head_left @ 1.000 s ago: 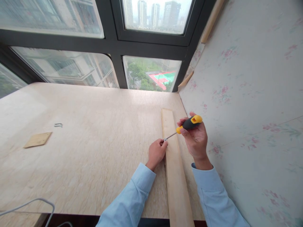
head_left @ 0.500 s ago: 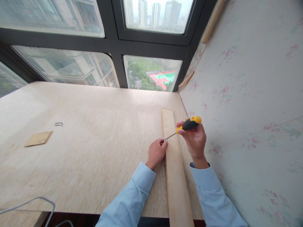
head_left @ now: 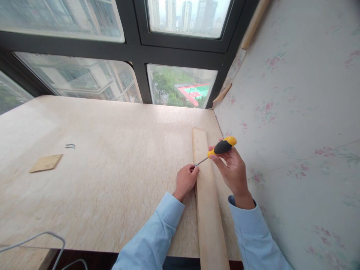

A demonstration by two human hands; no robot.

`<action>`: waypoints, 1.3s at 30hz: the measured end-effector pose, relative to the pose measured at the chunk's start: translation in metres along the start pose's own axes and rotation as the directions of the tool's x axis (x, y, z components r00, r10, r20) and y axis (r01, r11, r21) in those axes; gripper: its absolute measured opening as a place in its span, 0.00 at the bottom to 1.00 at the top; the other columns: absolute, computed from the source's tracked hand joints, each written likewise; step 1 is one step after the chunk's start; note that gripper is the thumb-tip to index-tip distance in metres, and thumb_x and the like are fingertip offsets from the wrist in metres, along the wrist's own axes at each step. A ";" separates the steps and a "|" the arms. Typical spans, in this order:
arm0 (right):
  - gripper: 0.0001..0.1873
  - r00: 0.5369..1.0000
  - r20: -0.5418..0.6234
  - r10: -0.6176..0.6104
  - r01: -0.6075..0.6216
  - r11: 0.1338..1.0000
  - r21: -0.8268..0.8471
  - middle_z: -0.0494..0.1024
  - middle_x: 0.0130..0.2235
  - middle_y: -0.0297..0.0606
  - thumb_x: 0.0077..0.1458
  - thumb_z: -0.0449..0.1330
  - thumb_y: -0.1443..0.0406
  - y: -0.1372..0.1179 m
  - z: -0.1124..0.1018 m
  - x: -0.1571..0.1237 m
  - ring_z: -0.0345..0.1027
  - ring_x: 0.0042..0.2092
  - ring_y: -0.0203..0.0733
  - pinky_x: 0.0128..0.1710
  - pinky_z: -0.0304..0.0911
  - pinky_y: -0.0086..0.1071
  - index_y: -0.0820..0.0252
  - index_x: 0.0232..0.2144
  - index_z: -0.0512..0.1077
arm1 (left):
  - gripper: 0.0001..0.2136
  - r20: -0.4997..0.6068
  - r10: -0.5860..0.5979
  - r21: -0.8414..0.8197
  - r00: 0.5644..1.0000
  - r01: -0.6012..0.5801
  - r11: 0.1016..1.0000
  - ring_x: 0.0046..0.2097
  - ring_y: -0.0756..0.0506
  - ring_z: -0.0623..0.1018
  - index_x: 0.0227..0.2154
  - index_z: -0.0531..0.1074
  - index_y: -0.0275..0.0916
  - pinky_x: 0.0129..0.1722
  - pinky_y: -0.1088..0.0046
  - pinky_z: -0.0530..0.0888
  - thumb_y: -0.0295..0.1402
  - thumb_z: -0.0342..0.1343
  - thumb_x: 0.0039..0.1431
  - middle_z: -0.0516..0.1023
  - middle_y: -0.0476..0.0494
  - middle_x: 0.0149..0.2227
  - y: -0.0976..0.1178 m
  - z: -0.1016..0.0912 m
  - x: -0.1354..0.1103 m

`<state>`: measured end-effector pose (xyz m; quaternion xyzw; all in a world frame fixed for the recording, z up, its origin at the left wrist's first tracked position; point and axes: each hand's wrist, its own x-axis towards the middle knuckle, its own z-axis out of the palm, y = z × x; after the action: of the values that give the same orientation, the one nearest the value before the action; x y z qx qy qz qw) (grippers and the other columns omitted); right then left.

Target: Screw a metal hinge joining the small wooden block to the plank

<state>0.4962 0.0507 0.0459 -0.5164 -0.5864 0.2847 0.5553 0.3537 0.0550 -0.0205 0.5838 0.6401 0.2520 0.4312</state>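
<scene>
My right hand [head_left: 231, 167] is closed round the handle of a yellow and black screwdriver [head_left: 223, 146], which slants down to the left over a long wooden board [head_left: 209, 202]. At the board's left edge, the screwdriver's tip meets the pinched fingers of my left hand [head_left: 187, 180]. A small bit of metal shows there, perhaps a screw, but the fingers hide most of it. The board lies lengthwise on a marble-patterned sill [head_left: 118, 168] and sticks out past its front edge.
Several screws [head_left: 70, 146] and a small wooden plate [head_left: 45, 163] lie to the left on the sill. A floral-papered wall [head_left: 295, 150] rises close on the right. Dark-framed windows [head_left: 180, 56] stand behind. A white cable [head_left: 36, 236] loops at the front left.
My right hand has turned a little about the screwdriver, and the handle has shifted slightly to the left. The left hand stays at the board's edge.
</scene>
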 end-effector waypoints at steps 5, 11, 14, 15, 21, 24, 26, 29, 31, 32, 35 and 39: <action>0.29 0.985 -0.163 -0.046 0.005 0.969 -0.247 0.78 0.39 0.38 0.48 0.69 0.51 0.011 -0.001 0.003 0.71 0.37 0.44 0.46 0.70 0.45 0.55 0.50 0.70 | 0.14 -0.008 -0.003 -0.008 1.000 0.003 1.000 0.30 0.47 0.75 0.31 0.78 0.38 0.28 0.74 0.63 0.37 0.49 0.62 0.79 0.44 0.30 0.000 0.000 0.000; 0.27 0.985 0.169 0.020 -0.042 0.991 0.129 0.68 0.61 0.41 0.59 0.61 0.54 0.009 -0.001 -0.002 0.62 0.63 0.44 0.62 0.59 0.46 0.46 0.58 0.60 | 0.14 -0.009 -0.002 -0.020 1.000 0.002 1.000 0.30 0.47 0.75 0.32 0.78 0.37 0.28 0.75 0.63 0.38 0.49 0.62 0.78 0.44 0.29 0.000 0.000 0.000; 0.27 0.982 0.189 0.015 -0.044 0.988 0.148 0.72 0.58 0.43 0.61 0.59 0.55 0.003 0.000 -0.002 0.66 0.60 0.45 0.61 0.60 0.47 0.48 0.59 0.59 | 0.15 -0.013 0.001 -0.021 1.000 -0.001 1.000 0.30 0.47 0.75 0.31 0.78 0.37 0.28 0.75 0.63 0.38 0.49 0.62 0.78 0.44 0.29 -0.001 0.001 0.000; 0.27 0.985 0.172 0.016 -0.038 0.992 0.120 0.74 0.56 0.43 0.61 0.59 0.55 0.002 0.000 -0.002 0.69 0.57 0.45 0.60 0.62 0.47 0.49 0.60 0.58 | 0.15 -0.014 0.002 -0.021 1.000 -0.002 1.000 0.30 0.47 0.75 0.31 0.78 0.37 0.28 0.75 0.63 0.38 0.49 0.62 0.78 0.44 0.28 -0.001 0.001 0.000; 0.29 0.993 -0.110 -0.037 0.013 0.976 -0.216 0.79 0.44 0.42 0.50 0.69 0.53 0.009 0.000 0.000 0.74 0.44 0.48 0.51 0.68 0.48 0.53 0.51 0.67 | 0.13 -0.014 -0.013 -0.030 1.000 0.013 0.999 0.30 0.47 0.75 0.30 0.77 0.37 0.28 0.75 0.64 0.37 0.50 0.62 0.78 0.44 0.28 -0.001 0.001 0.000; 0.25 0.999 -0.030 -0.030 0.028 0.998 -0.048 0.75 0.52 0.42 0.56 0.64 0.54 0.007 0.000 0.000 0.71 0.53 0.46 0.54 0.67 0.46 0.51 0.53 0.65 | 0.13 -0.013 -0.014 -0.056 1.000 0.014 0.998 0.30 0.47 0.75 0.30 0.77 0.37 0.28 0.75 0.65 0.37 0.51 0.62 0.78 0.44 0.28 -0.001 0.001 0.000; 0.23 0.998 0.050 -0.022 0.017 0.996 0.091 0.71 0.58 0.42 0.59 0.62 0.55 0.002 0.000 0.001 0.66 0.60 0.45 0.58 0.64 0.45 0.49 0.55 0.64 | 0.13 -0.018 -0.013 -0.078 1.000 0.011 0.997 0.30 0.48 0.75 0.30 0.77 0.37 0.28 0.75 0.65 0.37 0.51 0.62 0.78 0.45 0.28 -0.002 0.002 0.000; 0.22 0.994 0.107 -0.004 -0.013 0.987 0.162 0.72 0.59 0.42 0.60 0.60 0.56 -0.003 -0.001 0.000 0.67 0.59 0.46 0.60 0.63 0.46 0.51 0.55 0.65 | 0.12 -0.022 -0.013 -0.104 1.000 0.010 0.994 0.30 0.48 0.75 0.29 0.76 0.37 0.29 0.75 0.65 0.37 0.51 0.61 0.77 0.45 0.27 -0.004 0.003 0.001; 0.21 0.997 0.073 0.007 -0.015 0.993 0.113 0.76 0.54 0.43 0.60 0.61 0.56 -0.002 -0.002 0.000 0.72 0.54 0.47 0.57 0.66 0.47 0.52 0.53 0.67 | 0.12 -0.019 -0.017 -0.115 1.000 0.015 0.993 0.29 0.48 0.75 0.29 0.76 0.37 0.28 0.75 0.65 0.37 0.51 0.61 0.78 0.45 0.27 -0.005 0.004 0.001; 0.22 1.000 0.029 0.007 -0.009 0.999 0.052 0.77 0.50 0.42 0.58 0.63 0.55 0.000 -0.002 -0.001 0.73 0.50 0.47 0.55 0.67 0.48 0.53 0.53 0.68 | 0.12 -0.018 -0.020 -0.120 1.000 0.018 0.993 0.29 0.48 0.75 0.29 0.76 0.37 0.28 0.75 0.65 0.37 0.51 0.61 0.78 0.45 0.28 -0.005 0.004 0.001; 0.30 0.991 -0.134 -0.026 0.001 0.983 -0.182 0.78 0.43 0.40 0.50 0.69 0.54 0.007 -0.003 -0.001 0.73 0.43 0.47 0.52 0.68 0.49 0.54 0.53 0.69 | 0.12 -0.018 -0.023 -0.140 1.000 0.020 0.990 0.29 0.48 0.75 0.29 0.75 0.37 0.28 0.75 0.65 0.38 0.52 0.60 0.78 0.46 0.27 -0.005 0.004 0.001; 0.37 0.997 -0.078 -0.025 0.017 0.994 -0.106 0.74 0.51 0.42 0.54 0.66 0.54 0.012 -0.003 0.000 0.70 0.52 0.46 0.57 0.64 0.47 0.51 0.62 0.59 | 0.12 -0.014 -0.017 -0.156 1.000 0.014 0.988 0.28 0.49 0.74 0.28 0.75 0.36 0.28 0.75 0.64 0.39 0.52 0.60 0.78 0.46 0.27 -0.005 0.004 0.001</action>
<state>0.5028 0.0532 0.0358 -0.5496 -0.5836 0.2270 0.5530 0.3541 0.0544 -0.0269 0.5412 0.6263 0.3025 0.4726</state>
